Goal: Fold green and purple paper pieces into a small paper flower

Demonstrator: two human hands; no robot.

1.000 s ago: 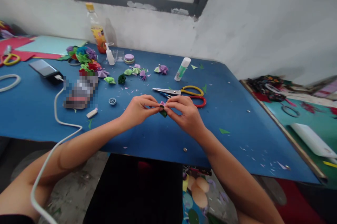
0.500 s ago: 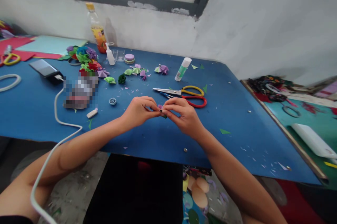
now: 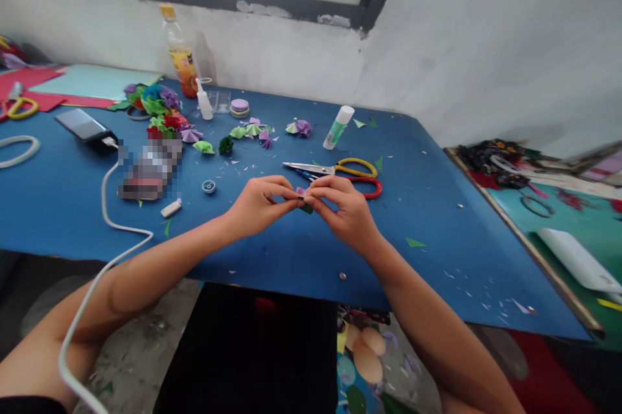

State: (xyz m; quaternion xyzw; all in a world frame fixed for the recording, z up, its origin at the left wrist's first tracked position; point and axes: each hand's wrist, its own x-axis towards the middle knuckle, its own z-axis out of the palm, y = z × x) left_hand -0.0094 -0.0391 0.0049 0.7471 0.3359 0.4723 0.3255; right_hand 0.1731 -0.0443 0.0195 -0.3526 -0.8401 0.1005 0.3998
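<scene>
Over the middle of the blue table (image 3: 437, 232), my left hand (image 3: 260, 203) and my right hand (image 3: 340, 210) meet fingertip to fingertip. Both pinch one small folded paper piece (image 3: 303, 201), purple on top and dark green below. Most of it is hidden by my fingers. Just behind my right hand lie two pairs of scissors, one yellow-handled (image 3: 340, 168) and one red-handled (image 3: 365, 188).
Folded paper fans (image 3: 253, 131) and a pile of paper flowers (image 3: 158, 106) lie at the back left. A glue stick (image 3: 337, 127), small glue bottle (image 3: 204, 102), drink bottle (image 3: 179, 54), phone (image 3: 82, 126) with white cable (image 3: 109, 219) and paper scraps are around. A second table (image 3: 558, 219) stands to the right.
My fingers shifted slightly on the small paper piece, dipping and coming back; the hands stay in the same spot. Nothing else on the table moved.
</scene>
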